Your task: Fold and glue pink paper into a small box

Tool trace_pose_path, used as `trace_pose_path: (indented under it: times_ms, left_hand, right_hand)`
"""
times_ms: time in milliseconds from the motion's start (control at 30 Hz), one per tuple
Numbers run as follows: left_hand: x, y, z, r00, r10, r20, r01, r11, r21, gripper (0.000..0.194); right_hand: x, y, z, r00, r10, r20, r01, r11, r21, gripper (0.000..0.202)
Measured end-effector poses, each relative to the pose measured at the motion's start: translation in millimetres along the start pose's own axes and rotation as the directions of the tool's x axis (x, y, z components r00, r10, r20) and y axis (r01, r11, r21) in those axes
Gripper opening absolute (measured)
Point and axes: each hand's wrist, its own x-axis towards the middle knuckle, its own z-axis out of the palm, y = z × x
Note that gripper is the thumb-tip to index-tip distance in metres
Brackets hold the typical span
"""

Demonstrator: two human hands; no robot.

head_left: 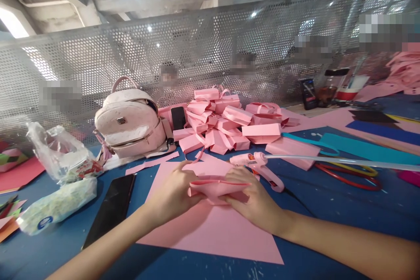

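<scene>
Between my two hands is a folded pink paper bag (pixel 215 189), its open edge facing me. My left hand (pixel 175 192) grips its left side with the fingers wrapped round. At the right side, my right hand (pixel 251 199) pinches the paper, the thumb lying along the near face. Under both hands a large pink paper sheet (pixel 210 236) lies flat on the blue table (pixel 311 245). Just beyond my right hand rests a pink hot glue gun (pixel 259 166) with a long clear glue stick in its back. Some fingertips are hidden behind the paper.
A heap of folded pink paper pieces (pixel 219 118) lies ahead, beside a pale pink backpack (pixel 129 122). To the left are a black phone (pixel 110 208), a wipes pack (pixel 59 205) and a plastic bag (pixel 62 153). Teal paper strips (pixel 364 146) lie right; a perforated metal screen (pixel 203 48) stands behind.
</scene>
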Motion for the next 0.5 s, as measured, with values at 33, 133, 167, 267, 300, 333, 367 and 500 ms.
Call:
trace_pose_path:
  times_ms: [33, 133, 167, 267, 300, 333, 367, 500]
  left_hand:
    - [0.1, 0.1, 0.8, 1.000, 0.005, -0.003, -0.005, 1.000, -0.008, 0.018]
    - [0.5, 0.7, 2.3, 1.000, 0.013, 0.014, -0.013, 0.999, -0.040, 0.025]
    - [0.7, 1.1, 2.6, 1.000, 0.012, 0.022, -0.011, 0.999, -0.051, 0.027]
    - [1.0, 2.2, 2.8, 0.999, -0.002, 0.039, 0.004, 0.998, -0.070, 0.031]
    - [1.0, 2.4, 2.8, 0.999, -0.005, 0.041, 0.008, 0.997, -0.077, 0.031]
    - [0.8, 2.6, 3.0, 0.999, -0.007, 0.040, 0.011, 0.997, -0.082, 0.030]
    - [0.6, 2.8, 3.1, 0.999, -0.006, 0.037, 0.010, 0.996, -0.085, 0.029]
    - [-0.7, 6.0, 2.6, 0.999, 0.005, 0.036, -0.002, 0.997, -0.080, 0.020]
  right_hand:
    - [0.2, -0.3, 0.3, 1.000, -0.003, -0.018, 0.003, 1.000, -0.002, 0.017]
    - [0.9, -1.6, 1.1, 0.998, -0.007, -0.057, 0.008, 1.000, 0.009, 0.018]
    - [1.2, -2.1, 1.1, 0.998, -0.011, -0.061, 0.012, 1.000, 0.014, 0.020]
    - [1.9, -3.5, 0.3, 0.999, -0.014, -0.053, 0.015, 1.000, 0.014, 0.023]
    - [2.0, -3.6, 0.0, 0.999, -0.010, -0.046, 0.011, 1.000, 0.009, 0.023]
    - [1.9, -3.5, -0.1, 0.999, -0.003, -0.035, 0.003, 1.000, 0.001, 0.023]
    - [1.8, -3.3, -0.2, 1.000, 0.002, -0.026, -0.002, 1.000, -0.006, 0.025]
    - [1.5, -2.4, 0.4, 1.000, -0.003, -0.008, 0.003, 1.000, 0.006, 0.045]
